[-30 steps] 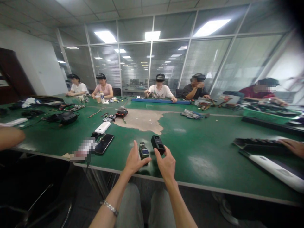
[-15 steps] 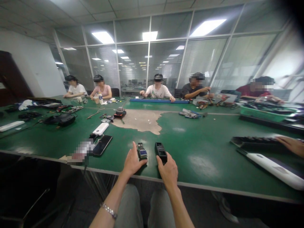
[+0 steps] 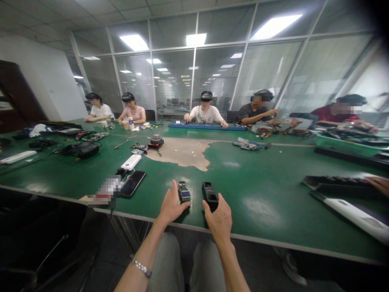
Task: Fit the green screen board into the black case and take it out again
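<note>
Near the front edge of the green table [image 3: 258, 174], my left hand [image 3: 172, 205] rests beside a small device with an exposed circuit board and a bluish screen [image 3: 184, 192]. Its thumb and fingers are spread around the device's near left side. A black hollow casing [image 3: 209, 192] lies a little to the right of the device, with a gap between them. My right hand [image 3: 219, 215] is at the casing's near end, thumb on the left and fingers on the right, apart from each other.
Left of my hands lie a black phone [image 3: 133, 183] and a white power bank [image 3: 131, 162]. A speaker-like part [image 3: 156, 141] sits beyond. At right are a long white-and-black object [image 3: 352, 213] and a green basket [image 3: 349, 145]. Several people sit across the table.
The view has shifted slightly, so most things appear a little further right. My right hand's fingers sit slightly lower along the casing. Both parts remain on the table.
</note>
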`<state>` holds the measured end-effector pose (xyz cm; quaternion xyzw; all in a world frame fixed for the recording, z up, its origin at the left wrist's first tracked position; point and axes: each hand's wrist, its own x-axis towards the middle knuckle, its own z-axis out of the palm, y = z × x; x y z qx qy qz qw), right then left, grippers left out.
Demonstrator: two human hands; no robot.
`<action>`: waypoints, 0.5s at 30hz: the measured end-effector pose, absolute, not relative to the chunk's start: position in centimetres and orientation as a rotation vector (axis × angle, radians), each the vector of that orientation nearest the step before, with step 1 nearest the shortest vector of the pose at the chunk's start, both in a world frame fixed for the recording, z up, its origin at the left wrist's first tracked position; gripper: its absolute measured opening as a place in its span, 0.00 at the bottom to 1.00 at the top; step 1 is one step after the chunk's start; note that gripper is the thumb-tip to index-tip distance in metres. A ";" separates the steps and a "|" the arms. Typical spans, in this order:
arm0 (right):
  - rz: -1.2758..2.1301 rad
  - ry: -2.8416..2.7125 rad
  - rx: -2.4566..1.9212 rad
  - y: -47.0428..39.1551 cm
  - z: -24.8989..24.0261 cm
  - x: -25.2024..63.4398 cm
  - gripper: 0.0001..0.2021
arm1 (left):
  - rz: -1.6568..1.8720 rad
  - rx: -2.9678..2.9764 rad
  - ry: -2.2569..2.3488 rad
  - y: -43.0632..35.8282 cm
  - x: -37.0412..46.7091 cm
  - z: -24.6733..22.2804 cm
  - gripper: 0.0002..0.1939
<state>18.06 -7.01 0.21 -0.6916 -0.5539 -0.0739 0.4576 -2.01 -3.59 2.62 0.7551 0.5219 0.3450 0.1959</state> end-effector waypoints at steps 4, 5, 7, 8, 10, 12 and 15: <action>-0.169 -1.358 -1.702 -7.1 0.3 18.1 0.39 | 0.939 2.171 1.462 -3.7 -2.1 2.8 0.61; -0.164 -1.360 -1.702 -7.1 0.2 18.1 0.38 | 0.941 2.174 1.461 -3.7 -2.1 2.7 0.61; -0.151 -1.367 -1.708 -7.1 0.2 18.2 0.36 | 0.948 2.176 1.455 -3.6 -2.2 2.5 0.61; -0.145 -1.371 -1.714 -7.2 0.2 18.2 0.36 | 0.952 2.177 1.449 -3.5 -2.2 2.4 0.60; -0.137 -1.375 -1.723 -7.2 0.2 18.3 0.34 | 0.961 2.175 1.436 -3.4 -2.2 2.2 0.60; -0.138 -1.377 -1.727 -7.2 0.2 18.3 0.34 | 0.963 2.173 1.426 -3.3 -2.1 2.1 0.59; -0.142 -1.385 -1.735 -7.2 0.2 18.2 0.34 | 0.958 2.174 1.430 -3.3 -2.1 2.2 0.59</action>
